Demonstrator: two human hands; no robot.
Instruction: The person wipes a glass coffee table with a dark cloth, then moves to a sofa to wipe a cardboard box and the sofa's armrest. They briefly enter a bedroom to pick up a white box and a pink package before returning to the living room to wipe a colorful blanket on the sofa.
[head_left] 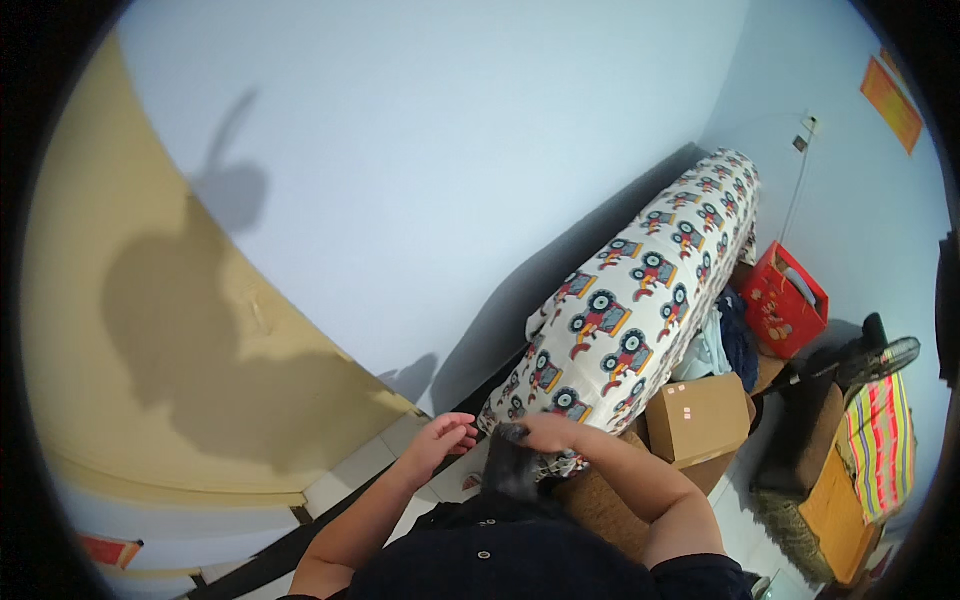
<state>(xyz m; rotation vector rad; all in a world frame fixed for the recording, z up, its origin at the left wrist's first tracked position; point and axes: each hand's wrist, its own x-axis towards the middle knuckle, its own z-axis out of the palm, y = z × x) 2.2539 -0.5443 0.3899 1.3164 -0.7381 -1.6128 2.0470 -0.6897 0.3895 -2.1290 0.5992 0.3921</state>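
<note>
My right hand is closed on the top edge of a dark grey cloth item, which hangs down in front of my dark shirt. It looks slightly blurred, and its exact kind cannot be made out. To the left of the cloth, my left hand is raised with loosely bent fingers and a gap at the thumb. Nothing shows in it, and it is apart from the cloth. Just beyond both hands lies the near end of a long, bulky form under a white cover printed with tractors.
A cardboard box rests on brown seating to my right. Behind it stand a red bag and folded clothes. Farther right are a fan and a striped cloth over a wooden-topped piece. A pale wall rises ahead.
</note>
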